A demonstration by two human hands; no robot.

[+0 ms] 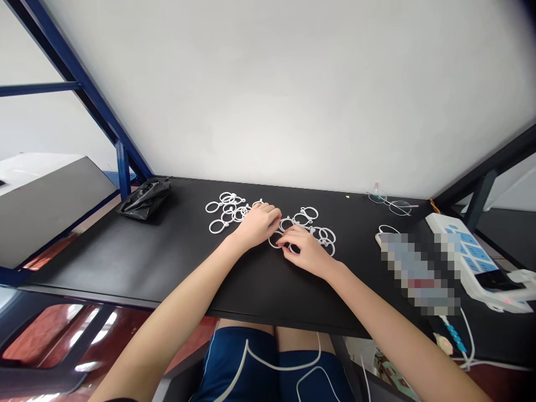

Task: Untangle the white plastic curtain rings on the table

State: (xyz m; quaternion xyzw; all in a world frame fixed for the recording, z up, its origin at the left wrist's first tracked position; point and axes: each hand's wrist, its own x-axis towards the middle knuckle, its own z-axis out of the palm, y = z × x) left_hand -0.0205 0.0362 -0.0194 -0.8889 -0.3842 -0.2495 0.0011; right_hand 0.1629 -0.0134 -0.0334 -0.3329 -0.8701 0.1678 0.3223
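Observation:
White curtain rings, each with a small eyelet, lie in two loose groups on the black tabletop (184, 251). My left hand (258, 224) rests beside the left group of rings (216, 232), its fingers curled inward. What those fingers grip, if anything, is hidden. Among the right group of rings (310, 208) is my right hand (307, 249), thumb and fingers pinched at the edge of one curtain ring (271, 244). That ring lies between the two hands, and the right hand covers part of the rings under it.
A crumpled black plastic bag (146, 198) sits at the left. On the right are eyeglasses (399, 207), a blurred phone (414, 271) with a cable, and a white power strip (477, 262). A white wall (285, 100) and blue metal frame (96, 100) bound the table.

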